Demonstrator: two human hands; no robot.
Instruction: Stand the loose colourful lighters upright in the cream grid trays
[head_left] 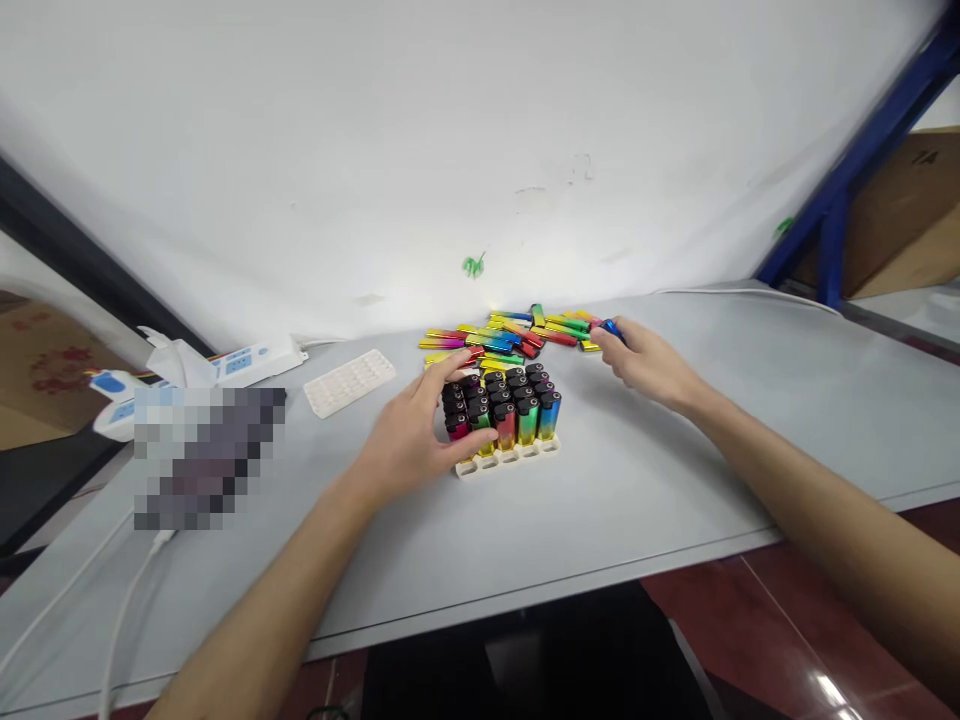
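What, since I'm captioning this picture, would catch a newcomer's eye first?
Probably the upright lighters, black-topped and packed in rows in a white tray, with the left hand curved around their left side. Behind them, shiny loose lighters lie heaped before the white wall. At the heap's right end, the right hand holds something blue.

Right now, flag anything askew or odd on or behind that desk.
Loose lighters lie jumbled behind the white rack, pointing various ways, unlike the upright lighters in it. A green mark stands out on the pale wall.
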